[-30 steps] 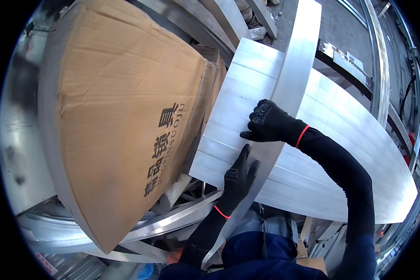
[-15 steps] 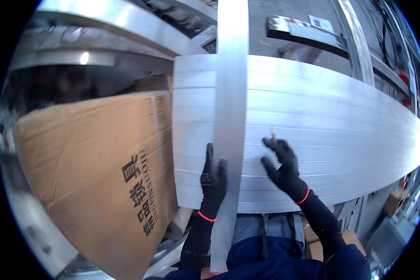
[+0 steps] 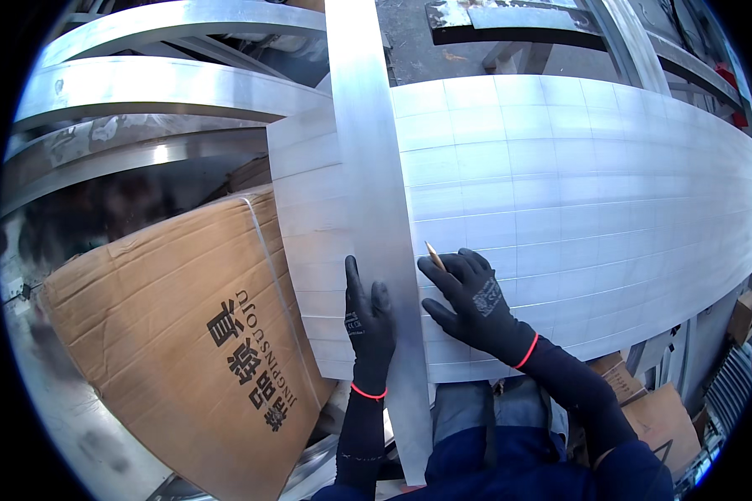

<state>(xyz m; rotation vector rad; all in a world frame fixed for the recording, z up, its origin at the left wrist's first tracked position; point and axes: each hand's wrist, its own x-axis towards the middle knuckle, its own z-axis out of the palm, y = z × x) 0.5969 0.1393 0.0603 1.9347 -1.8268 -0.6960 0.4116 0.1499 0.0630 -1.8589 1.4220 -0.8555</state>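
Note:
A long flat metal bar lies across a row of pale metal profiles, running from the far side toward my body. My left hand, in a black glove, lies along the bar's left edge with its fingers stretched out and the thumb over the bar. To the right of the bar, my gloved right hand pinches a short tan pencil between thumb side and fingers, its tip pointing up near the bar's right edge. Thin cross lines show on the profiles to the right.
A big brown cardboard box stands at the left, close to the profiles. Metal beams stretch across the far left. A dark-edged stand is at the far side, and smaller cardboard boxes sit at the lower right.
My right hand has moved left, bringing the pencil close to the bar's edge. The view has shifted, and the bar now leans more to the left at its far end.

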